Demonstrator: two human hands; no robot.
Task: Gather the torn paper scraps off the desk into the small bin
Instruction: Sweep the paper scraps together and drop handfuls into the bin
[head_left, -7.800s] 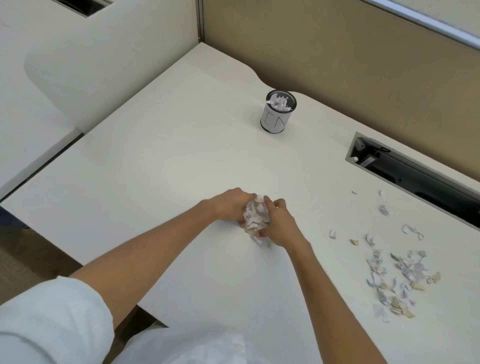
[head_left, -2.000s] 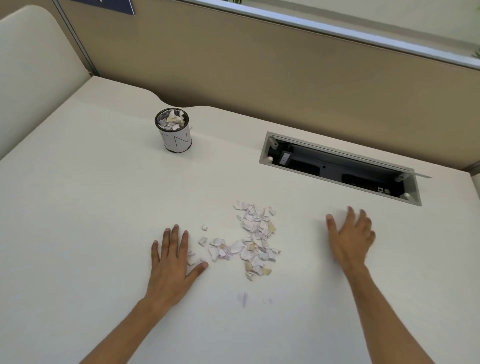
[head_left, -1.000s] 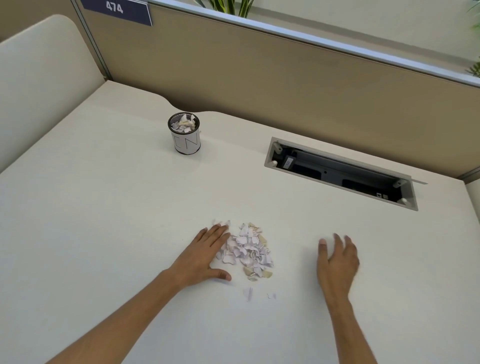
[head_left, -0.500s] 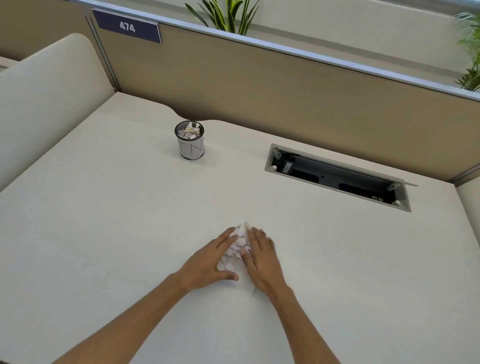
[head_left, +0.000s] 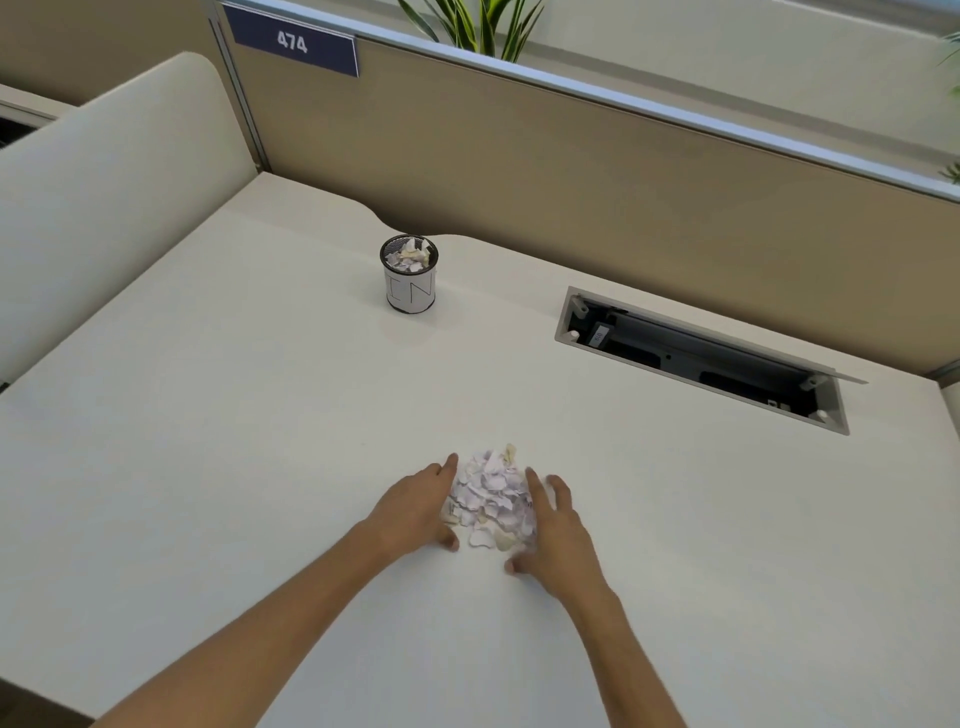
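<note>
A heap of torn white and tan paper scraps (head_left: 491, 501) lies on the white desk (head_left: 208, 415), near its front middle. My left hand (head_left: 415, 509) rests on the desk against the heap's left side, fingers apart. My right hand (head_left: 558, 530) lies against its right side, fingers also spread. Neither hand lifts the scraps; the heap sits on the desk between them. The small black mesh bin (head_left: 409, 280), wrapped in a white label, stands upright at the back, left of centre, with scraps showing at its rim.
An open cable slot (head_left: 701, 358) is sunk into the desk at the back right. A tan partition (head_left: 571, 171) with a "474" plate (head_left: 293, 44) closes the far edge. A cream side panel (head_left: 104, 156) stands at the left.
The scattered scraps have been swept together into one tight heap. My right hand came in from the right and both hands now flank the heap, slightly farther apart than half a second ago.
</note>
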